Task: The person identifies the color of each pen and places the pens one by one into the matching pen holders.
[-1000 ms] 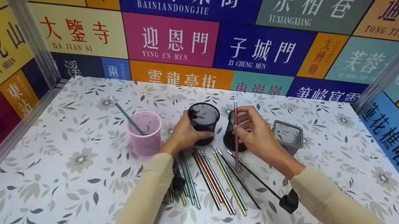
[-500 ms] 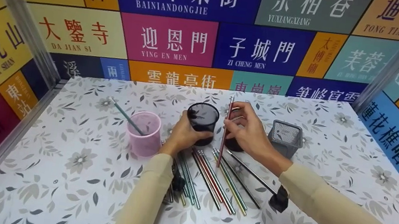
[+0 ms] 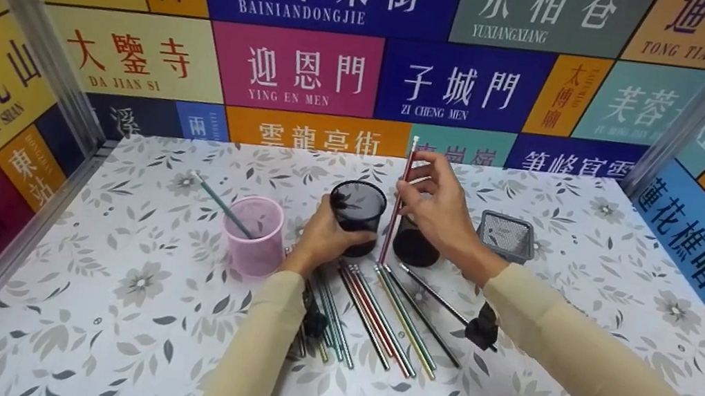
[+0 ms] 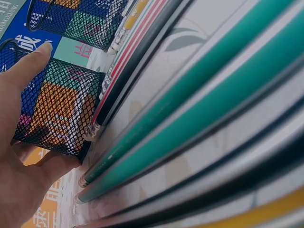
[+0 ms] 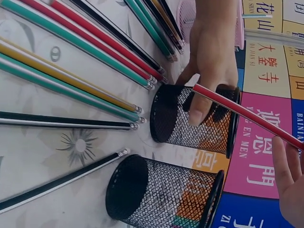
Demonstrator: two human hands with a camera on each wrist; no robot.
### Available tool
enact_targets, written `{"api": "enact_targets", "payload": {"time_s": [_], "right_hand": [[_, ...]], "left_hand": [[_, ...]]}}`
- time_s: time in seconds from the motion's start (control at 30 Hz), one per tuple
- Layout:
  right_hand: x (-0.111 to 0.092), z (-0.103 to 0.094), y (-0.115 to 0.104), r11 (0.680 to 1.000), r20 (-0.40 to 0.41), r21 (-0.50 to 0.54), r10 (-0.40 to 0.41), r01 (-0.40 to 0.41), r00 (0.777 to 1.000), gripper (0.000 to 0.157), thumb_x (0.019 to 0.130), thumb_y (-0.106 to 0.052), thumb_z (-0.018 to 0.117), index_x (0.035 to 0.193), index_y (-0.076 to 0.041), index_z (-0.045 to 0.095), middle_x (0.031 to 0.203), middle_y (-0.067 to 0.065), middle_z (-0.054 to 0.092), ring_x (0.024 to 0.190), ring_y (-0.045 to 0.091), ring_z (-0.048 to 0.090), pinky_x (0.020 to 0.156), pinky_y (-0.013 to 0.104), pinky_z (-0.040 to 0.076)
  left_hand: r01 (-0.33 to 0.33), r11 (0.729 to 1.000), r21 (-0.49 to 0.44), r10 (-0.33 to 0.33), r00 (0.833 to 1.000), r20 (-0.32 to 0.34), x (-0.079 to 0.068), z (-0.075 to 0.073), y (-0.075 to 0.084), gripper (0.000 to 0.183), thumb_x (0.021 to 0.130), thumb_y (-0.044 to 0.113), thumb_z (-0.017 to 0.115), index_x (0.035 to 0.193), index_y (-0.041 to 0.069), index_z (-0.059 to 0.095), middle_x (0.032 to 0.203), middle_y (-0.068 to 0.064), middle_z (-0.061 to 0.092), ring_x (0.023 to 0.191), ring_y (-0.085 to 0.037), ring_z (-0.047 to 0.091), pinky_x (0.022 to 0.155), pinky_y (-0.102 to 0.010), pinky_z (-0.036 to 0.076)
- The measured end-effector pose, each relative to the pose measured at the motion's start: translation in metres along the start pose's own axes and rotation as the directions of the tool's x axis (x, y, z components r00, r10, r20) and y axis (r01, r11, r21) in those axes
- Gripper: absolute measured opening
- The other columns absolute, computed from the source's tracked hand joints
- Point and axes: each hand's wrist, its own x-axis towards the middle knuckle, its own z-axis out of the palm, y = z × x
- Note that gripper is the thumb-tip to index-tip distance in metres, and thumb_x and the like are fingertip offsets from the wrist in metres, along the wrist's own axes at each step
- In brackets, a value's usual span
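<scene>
In the head view, my left hand (image 3: 325, 241) grips a black round mesh pencil cup (image 3: 361, 212), its thumb across the near side. The left wrist view shows the fingers round that cup's mesh wall. My right hand (image 3: 441, 206) pinches a red pencil (image 3: 393, 221) near its upper part, holding it almost upright with the eraser end on top. The pencil's lower end overlaps the gap between the held cup and a second black mesh cup (image 3: 416, 248). In the right wrist view, the red pencil's lower end lies across the held cup near its rim.
Several striped and coloured pencils (image 3: 389, 329) lie fanned out in front of the cups. A pink cup (image 3: 252, 249) with a teal pencil (image 3: 222, 203) leaning in it stands at left. A grey square mesh holder (image 3: 506, 238) stands at right. A sign-covered wall (image 3: 315, 74) rises behind.
My right hand has raised the red pencil and carried it left, from in front of the second black cup towards the held one. My left hand has stayed on its cup.
</scene>
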Motion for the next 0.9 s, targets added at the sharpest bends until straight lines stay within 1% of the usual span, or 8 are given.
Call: {"api": "enact_targets", "payload": {"time_s": [0.17, 0.27, 0.4, 0.5, 0.63, 0.7, 0.83, 0.9], "right_hand": [[0.009, 0.005, -0.01, 0.996, -0.011, 0.028, -0.081, 0.081, 0.997, 0.041, 0.093, 0.003, 0.062, 0.131, -0.002, 0.048, 0.104, 0.009, 0.059, 0.089, 0.027, 0.065, 0.069, 0.041, 0.062], [0.014, 0.009, -0.014, 0.992, -0.018, 0.025, -0.122, 0.122, 0.992, 0.04, 0.092, 0.003, 0.062, 0.13, -0.003, 0.05, 0.104, 0.012, 0.06, 0.091, 0.031, 0.065, 0.07, 0.044, 0.062], [0.02, 0.013, -0.017, 0.989, -0.029, 0.01, -0.145, 0.145, 0.989, 0.039, 0.092, 0.003, 0.062, 0.129, -0.003, 0.05, 0.106, 0.016, 0.06, 0.089, 0.026, 0.066, 0.069, 0.044, 0.062], [0.025, 0.014, -0.017, 0.988, -0.041, -0.006, -0.153, 0.153, 0.987, 0.039, 0.093, 0.002, 0.062, 0.129, -0.004, 0.05, 0.103, 0.013, 0.06, 0.087, 0.023, 0.066, 0.069, 0.043, 0.062], [0.03, 0.012, -0.018, 0.988, -0.056, -0.025, -0.154, 0.153, 0.987, 0.038, 0.094, -0.001, 0.062, 0.129, -0.006, 0.049, 0.101, 0.008, 0.06, 0.09, 0.03, 0.066, 0.07, 0.044, 0.062], [0.032, 0.012, -0.018, 0.988, -0.063, -0.032, -0.154, 0.152, 0.986, 0.038, 0.094, -0.002, 0.062, 0.13, -0.007, 0.049, 0.102, 0.007, 0.06, 0.09, 0.029, 0.067, 0.07, 0.042, 0.062], [0.035, 0.014, -0.017, 0.986, -0.079, -0.04, -0.165, 0.163, 0.983, 0.038, 0.095, -0.004, 0.062, 0.13, -0.008, 0.048, 0.102, 0.007, 0.06, 0.085, 0.016, 0.066, 0.071, 0.042, 0.062], [0.038, 0.015, -0.017, 0.984, -0.087, -0.038, -0.174, 0.171, 0.981, 0.038, 0.095, -0.003, 0.062, 0.13, -0.007, 0.049, 0.103, 0.007, 0.061, 0.085, 0.017, 0.066, 0.073, 0.046, 0.061]], "left_hand": [[-0.038, 0.999, -0.025, 0.038, 0.999, 0.003, 0.0, 0.0, 0.0, 0.085, 0.07, 0.019, 0.091, 0.139, 0.003, 0.043, 0.136, -0.017, 0.058, 0.125, -0.031, 0.057, 0.116, -0.039, 0.04], [-0.045, 0.999, -0.017, 0.045, 0.999, 0.005, 0.001, 0.0, 0.0, 0.084, 0.071, 0.018, 0.09, 0.139, 0.003, 0.043, 0.134, -0.015, 0.059, 0.124, -0.029, 0.057, 0.115, -0.039, 0.04], [-0.035, 0.999, 0.002, 0.035, 0.999, 0.001, 0.002, 0.0, -0.001, 0.085, 0.07, 0.02, 0.09, 0.138, 0.003, 0.043, 0.132, -0.016, 0.06, 0.121, -0.029, 0.058, 0.113, -0.039, 0.042], [-0.013, 1.0, 0.0, 0.013, 1.0, 0.003, 0.002, 0.0, -0.002, 0.085, 0.07, 0.021, 0.091, 0.138, 0.005, 0.043, 0.131, -0.014, 0.059, 0.121, -0.028, 0.058, 0.113, -0.038, 0.042], [0.009, 1.0, -0.012, -0.009, 1.0, 0.002, 0.002, 0.0, -0.001, 0.084, 0.07, 0.021, 0.091, 0.137, 0.006, 0.043, 0.132, -0.012, 0.058, 0.122, -0.027, 0.057, 0.114, -0.038, 0.041], [0.006, 1.0, -0.017, -0.006, 1.0, 0.002, 0.001, 0.0, -0.001, 0.084, 0.07, 0.02, 0.091, 0.137, 0.005, 0.043, 0.132, -0.013, 0.058, 0.123, -0.028, 0.057, 0.114, -0.038, 0.041], [-0.018, 1.0, -0.026, 0.018, 1.0, 0.008, 0.0, -0.001, 0.0, 0.083, 0.069, 0.017, 0.091, 0.136, 0.004, 0.044, 0.132, -0.016, 0.06, 0.122, -0.029, 0.058, 0.114, -0.04, 0.041], [-0.024, 0.999, -0.031, 0.024, 1.0, 0.007, 0.0, -0.001, 0.001, 0.083, 0.069, 0.017, 0.091, 0.136, 0.003, 0.044, 0.132, -0.017, 0.06, 0.122, -0.03, 0.058, 0.114, -0.04, 0.041]]}}
